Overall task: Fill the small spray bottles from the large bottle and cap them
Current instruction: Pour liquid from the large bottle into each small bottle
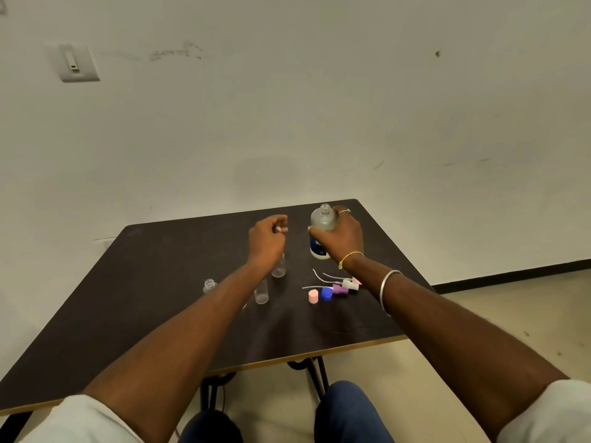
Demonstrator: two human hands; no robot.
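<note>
My right hand (340, 238) grips the large clear bottle (323, 219), which stands upright on the dark table (144, 282) with its neck uncapped. My left hand (267, 239) hovers to the left of it, fingers curled around a small pale object that I cannot identify. Three small clear spray bottles stand uncapped: one (279, 266) just below my left wrist, one (261, 292) nearer me, one (209, 286) left of my forearm. Spray heads with dip tubes (343, 284) lie below my right wrist, beside a pink cap (313, 296) and a blue cap (326, 294).
The table stands against a pale wall; its front edge is close to my knees. A wall switch plate (78, 63) is at upper left. Floor shows to the right of the table.
</note>
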